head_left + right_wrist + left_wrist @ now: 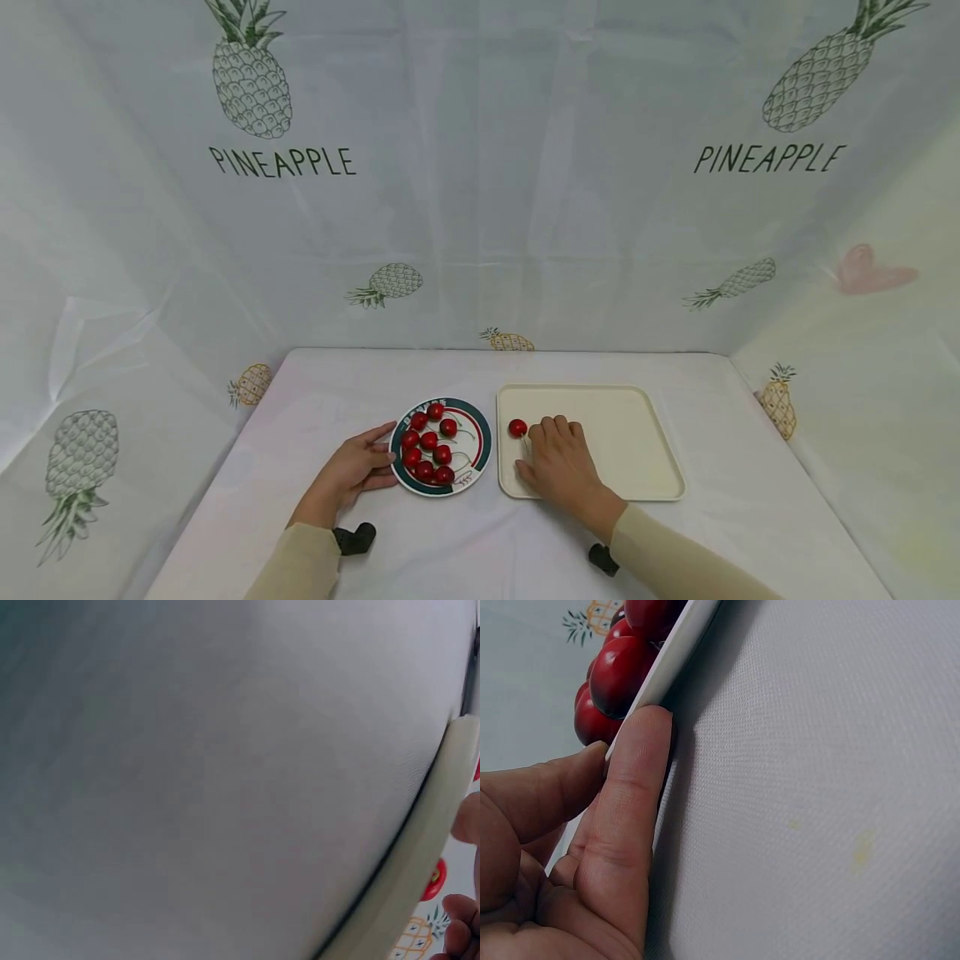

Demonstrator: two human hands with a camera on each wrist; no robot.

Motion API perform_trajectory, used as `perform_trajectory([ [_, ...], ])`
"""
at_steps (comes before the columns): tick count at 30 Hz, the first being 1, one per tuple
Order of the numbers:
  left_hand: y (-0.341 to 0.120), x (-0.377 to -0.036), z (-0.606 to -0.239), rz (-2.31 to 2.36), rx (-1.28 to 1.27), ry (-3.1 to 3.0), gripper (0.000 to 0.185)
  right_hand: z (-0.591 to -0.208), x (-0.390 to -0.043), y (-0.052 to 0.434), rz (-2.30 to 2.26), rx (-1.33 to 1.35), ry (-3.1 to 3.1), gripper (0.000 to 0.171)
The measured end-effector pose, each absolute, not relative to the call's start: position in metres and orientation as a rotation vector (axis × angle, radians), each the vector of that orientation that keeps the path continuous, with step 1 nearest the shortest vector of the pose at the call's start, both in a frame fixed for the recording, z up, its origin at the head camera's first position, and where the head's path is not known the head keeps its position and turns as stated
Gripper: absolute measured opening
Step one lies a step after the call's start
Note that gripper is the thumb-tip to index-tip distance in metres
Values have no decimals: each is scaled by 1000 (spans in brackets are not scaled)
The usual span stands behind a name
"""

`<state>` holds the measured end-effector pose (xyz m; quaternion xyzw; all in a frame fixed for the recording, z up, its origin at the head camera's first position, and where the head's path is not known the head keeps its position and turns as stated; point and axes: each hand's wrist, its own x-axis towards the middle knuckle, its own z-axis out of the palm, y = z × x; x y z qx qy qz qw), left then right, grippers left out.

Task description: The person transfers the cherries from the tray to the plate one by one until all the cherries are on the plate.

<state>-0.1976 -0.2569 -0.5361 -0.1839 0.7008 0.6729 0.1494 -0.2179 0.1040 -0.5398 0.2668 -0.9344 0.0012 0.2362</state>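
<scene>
A round plate (483, 442) with a dark green rim holds several red cherries (429, 442). My left hand (386, 457) lies on the table at the plate's left side, its straight fingers (630, 795) touching the white plate rim (682, 645), just below the cherries (619, 671). To the right is a cream tray (630, 433) with one cherry (517, 427) near its left edge. My right hand (543, 442) rests palm down on the tray, right beside that cherry and apart from it. The right wrist view shows the tray rim (420, 847), the cherry (433, 879) and fingertips (459, 934).
The table (337, 392) is covered with a white cloth. Sheets printed with pineapples (251, 79) wall it in at the back and on both sides. Black wrist mounts (354, 537) sit near the front edge.
</scene>
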Motion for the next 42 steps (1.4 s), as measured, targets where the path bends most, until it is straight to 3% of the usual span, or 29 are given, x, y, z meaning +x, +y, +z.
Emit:
perform_trajectory([
  [42, -256, -196, -537, 1948, -529, 2031, 64, -543, -243, 123, -60, 864, -2573, 25],
])
